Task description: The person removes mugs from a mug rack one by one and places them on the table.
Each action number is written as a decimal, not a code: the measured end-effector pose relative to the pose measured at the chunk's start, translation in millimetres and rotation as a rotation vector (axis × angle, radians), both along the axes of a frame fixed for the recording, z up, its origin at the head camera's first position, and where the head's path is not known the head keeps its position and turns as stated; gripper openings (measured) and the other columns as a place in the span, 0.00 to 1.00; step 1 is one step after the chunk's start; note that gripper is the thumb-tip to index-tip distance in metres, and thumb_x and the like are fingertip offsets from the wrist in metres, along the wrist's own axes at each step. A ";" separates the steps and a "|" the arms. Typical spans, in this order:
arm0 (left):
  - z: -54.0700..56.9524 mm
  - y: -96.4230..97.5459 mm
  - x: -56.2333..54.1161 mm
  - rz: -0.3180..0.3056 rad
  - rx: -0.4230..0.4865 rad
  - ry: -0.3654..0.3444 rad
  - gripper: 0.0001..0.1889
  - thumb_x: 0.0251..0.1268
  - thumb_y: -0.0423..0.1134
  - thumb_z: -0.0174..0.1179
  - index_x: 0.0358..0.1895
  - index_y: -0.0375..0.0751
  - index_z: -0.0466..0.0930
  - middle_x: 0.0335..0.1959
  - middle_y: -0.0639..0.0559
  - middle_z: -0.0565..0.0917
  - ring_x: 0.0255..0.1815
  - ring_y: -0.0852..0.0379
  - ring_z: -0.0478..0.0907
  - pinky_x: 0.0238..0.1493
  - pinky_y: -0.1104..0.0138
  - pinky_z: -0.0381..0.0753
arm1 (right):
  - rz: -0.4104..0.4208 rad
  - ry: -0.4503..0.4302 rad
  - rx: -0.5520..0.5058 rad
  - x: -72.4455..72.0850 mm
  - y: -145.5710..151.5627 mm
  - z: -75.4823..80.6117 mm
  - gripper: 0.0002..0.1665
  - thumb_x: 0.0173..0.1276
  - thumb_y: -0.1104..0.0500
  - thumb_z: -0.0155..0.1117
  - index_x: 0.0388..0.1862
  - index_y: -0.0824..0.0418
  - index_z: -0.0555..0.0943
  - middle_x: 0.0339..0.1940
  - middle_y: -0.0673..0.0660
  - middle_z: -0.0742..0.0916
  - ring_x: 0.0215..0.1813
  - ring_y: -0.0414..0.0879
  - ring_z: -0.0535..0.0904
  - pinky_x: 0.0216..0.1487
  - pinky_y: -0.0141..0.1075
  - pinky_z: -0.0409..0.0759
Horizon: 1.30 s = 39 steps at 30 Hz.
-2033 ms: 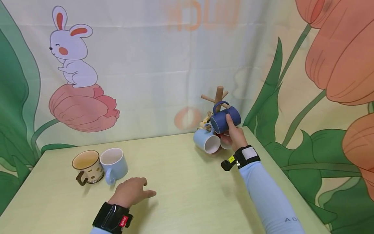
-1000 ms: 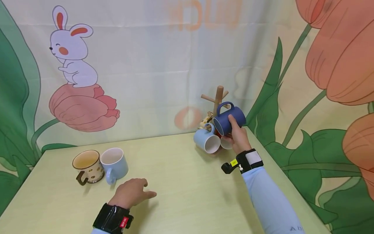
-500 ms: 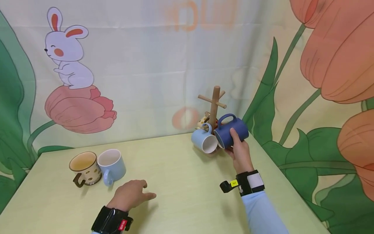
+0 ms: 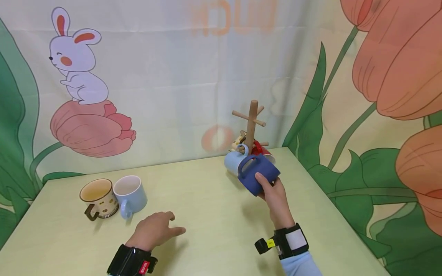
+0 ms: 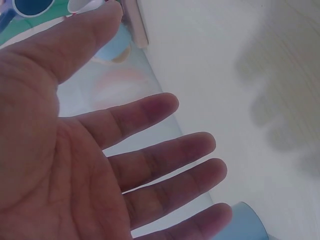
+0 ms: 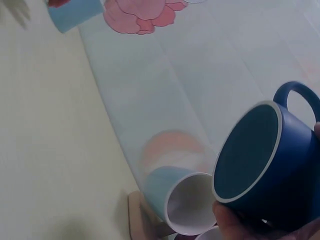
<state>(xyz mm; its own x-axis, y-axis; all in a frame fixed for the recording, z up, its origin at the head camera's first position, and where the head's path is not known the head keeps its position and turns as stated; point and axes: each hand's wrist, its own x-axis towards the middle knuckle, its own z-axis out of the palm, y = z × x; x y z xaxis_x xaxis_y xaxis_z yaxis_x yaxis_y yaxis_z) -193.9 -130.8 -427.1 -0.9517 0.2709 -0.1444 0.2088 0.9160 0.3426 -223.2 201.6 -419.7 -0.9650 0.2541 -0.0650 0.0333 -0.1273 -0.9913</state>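
My right hand (image 4: 276, 199) grips a dark blue mug (image 4: 259, 174) by its body, the thumb lying along the side. The mug is held sideways above the table, its handle toward the upper left. In the right wrist view a round, pale-edged end of the dark blue mug (image 6: 250, 152) faces the camera. Behind it stands a wooden mug tree (image 4: 252, 126) bearing a light blue mug (image 4: 233, 160), a red mug (image 4: 259, 148) and a spotted mug (image 4: 237, 142). My left hand (image 4: 153, 230) hovers over the table, holding nothing; its fingers (image 5: 165, 157) are spread.
A cream spotted mug (image 4: 100, 199) with a brown handle and a light blue mug (image 4: 132, 195) stand upright side by side on the left of the pale table (image 4: 193, 191). A printed cloth with a rabbit (image 4: 81, 69) and tulips hangs behind and to the right.
My right hand has drawn the dark blue mug off an upper peg of the mug tree and brought it down and nearer, turning it. The left hand has hardly moved.
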 end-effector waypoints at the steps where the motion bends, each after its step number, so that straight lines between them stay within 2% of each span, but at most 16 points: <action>1: 0.3 0.0 0.1 -0.001 0.002 0.002 0.30 0.56 0.59 0.68 0.50 0.35 0.82 0.46 0.40 0.85 0.46 0.40 0.82 0.40 0.46 0.79 | 0.014 0.009 0.016 0.4 -2.2 -2.4 0.52 0.65 0.39 0.69 0.76 0.63 0.56 0.68 0.64 0.71 0.64 0.60 0.75 0.63 0.50 0.74; 12: 7.5 2.8 1.3 -0.018 0.028 0.067 0.34 0.59 0.62 0.65 0.54 0.33 0.80 0.47 0.40 0.85 0.47 0.40 0.82 0.43 0.46 0.79 | 0.169 0.054 0.225 5.0 -23.4 -16.6 0.52 0.63 0.43 0.72 0.77 0.59 0.55 0.72 0.65 0.69 0.70 0.64 0.68 0.64 0.57 0.69; 18: 11.2 6.9 -0.9 -0.015 0.037 0.065 0.37 0.58 0.63 0.65 0.57 0.33 0.78 0.47 0.40 0.85 0.48 0.40 0.82 0.44 0.46 0.80 | 0.252 0.120 0.372 9.0 -34.3 -22.0 0.50 0.60 0.45 0.75 0.75 0.53 0.59 0.70 0.61 0.73 0.67 0.62 0.71 0.62 0.57 0.72; 22: 12.4 10.4 -3.3 -0.017 0.060 0.041 0.38 0.58 0.64 0.65 0.59 0.34 0.77 0.48 0.40 0.85 0.48 0.42 0.82 0.46 0.47 0.80 | 0.299 0.174 0.502 12.4 -44.1 -25.8 0.51 0.58 0.46 0.77 0.74 0.54 0.60 0.68 0.59 0.76 0.65 0.60 0.74 0.60 0.56 0.74; 28: 16.5 15.8 -2.7 -0.027 0.112 0.017 0.37 0.57 0.64 0.66 0.59 0.35 0.78 0.46 0.41 0.85 0.47 0.44 0.82 0.46 0.48 0.80 | 0.356 0.261 0.733 16.4 -61.0 -30.2 0.54 0.55 0.44 0.79 0.74 0.55 0.61 0.63 0.56 0.80 0.62 0.54 0.77 0.62 0.57 0.72; 34: 16.5 19.4 -1.0 -0.066 0.162 0.023 0.32 0.57 0.61 0.68 0.53 0.37 0.81 0.42 0.44 0.86 0.43 0.47 0.83 0.43 0.51 0.81 | 0.418 0.339 0.871 18.5 -76.2 -30.4 0.52 0.52 0.48 0.82 0.72 0.55 0.63 0.60 0.52 0.81 0.59 0.47 0.78 0.61 0.50 0.74; 39: 15.7 23.0 -0.8 -0.122 0.250 0.058 0.17 0.61 0.55 0.67 0.40 0.45 0.84 0.32 0.55 0.84 0.31 0.58 0.77 0.34 0.60 0.76 | 0.429 0.380 0.962 19.7 -84.0 -29.2 0.53 0.52 0.49 0.82 0.72 0.57 0.63 0.60 0.53 0.80 0.57 0.46 0.78 0.60 0.47 0.75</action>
